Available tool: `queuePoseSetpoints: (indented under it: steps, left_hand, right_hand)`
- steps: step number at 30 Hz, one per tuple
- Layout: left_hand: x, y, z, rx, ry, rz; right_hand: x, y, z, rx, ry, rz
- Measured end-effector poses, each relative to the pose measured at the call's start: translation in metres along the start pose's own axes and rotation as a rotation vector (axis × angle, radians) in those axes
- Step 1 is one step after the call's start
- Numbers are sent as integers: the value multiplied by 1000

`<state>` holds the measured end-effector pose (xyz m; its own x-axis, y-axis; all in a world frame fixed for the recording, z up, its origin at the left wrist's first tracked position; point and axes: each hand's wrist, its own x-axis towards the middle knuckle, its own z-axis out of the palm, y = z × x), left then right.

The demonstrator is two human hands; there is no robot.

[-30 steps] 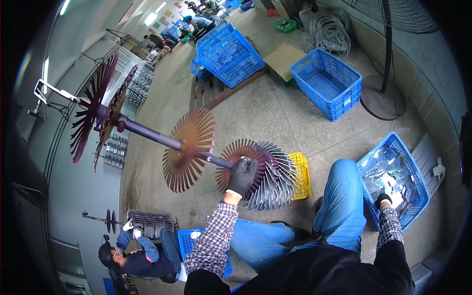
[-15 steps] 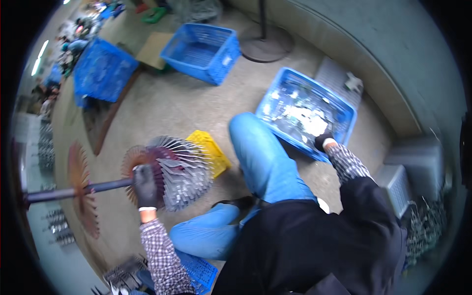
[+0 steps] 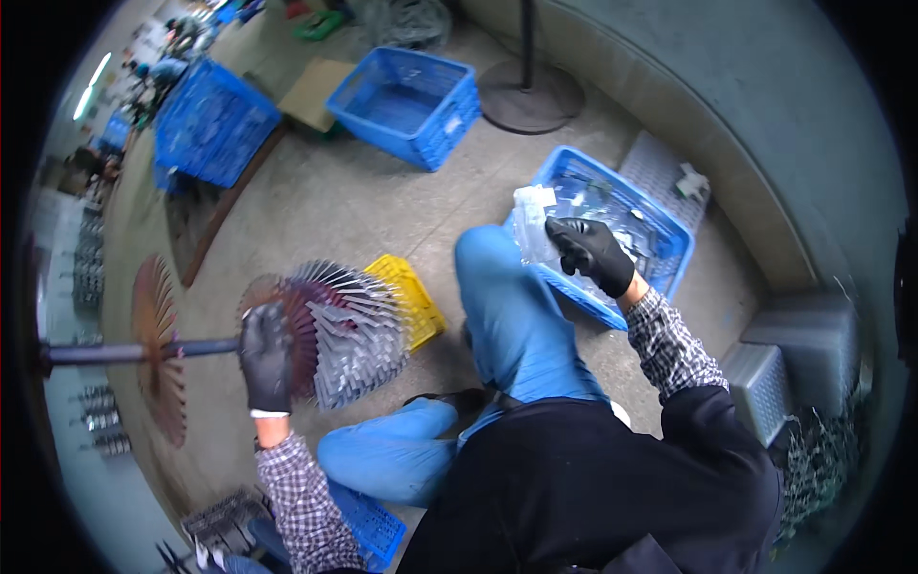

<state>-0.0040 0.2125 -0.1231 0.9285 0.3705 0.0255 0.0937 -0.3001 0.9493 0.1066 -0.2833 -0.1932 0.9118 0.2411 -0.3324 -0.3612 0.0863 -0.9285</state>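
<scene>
My right hand (image 3: 595, 256), in a black glove, pinches a clear plastic bag (image 3: 533, 230) with a small white label on it. Hand and bag are above the near left side of a blue crate (image 3: 684, 230), which holds a loose layer of shiny clear packets. On the left, my gloved left hand (image 3: 265, 359) is closed at a round rack with reddish toothed discs (image 3: 304, 330) on a dark pole (image 3: 115, 355). Many thin grey metal pieces (image 3: 359, 344) fan out from the rack's right side. The left fingers are partly blurred.
A yellow crate (image 3: 416, 301) stands behind the rack. Farther back are a blue crate (image 3: 464, 115), a round stand base (image 3: 531, 99) and a stack of blue crates (image 3: 215, 124). Grey plastic crates (image 3: 755, 387) line the right wall. A toothed disc (image 3: 158, 349) sits farther left on the pole.
My right hand has come up out of the blue crate and moved left, now with the clear bag in it. My left hand has shifted slightly left and down at the rack.
</scene>
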Motion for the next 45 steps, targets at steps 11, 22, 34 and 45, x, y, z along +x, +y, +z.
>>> queuePoseSetpoints:
  steps: [11, 22, 34, 45]
  left_hand:
    - [-58, 54, 98, -342, -281, -455]
    - [-52, 56, 95, -411, -394, -694]
    - [7, -38, 5, 533, 58, -32]
    - [7, -39, 3, 622, 24, 10]
  right_hand:
    - [4, -1, 177, -286, -533, -576]
    - [5, -33, 178, -1055, -546, -989]
    - [112, 46, 251, -575, -604, -315]
    - [124, 51, 269, -707, -678, -289]
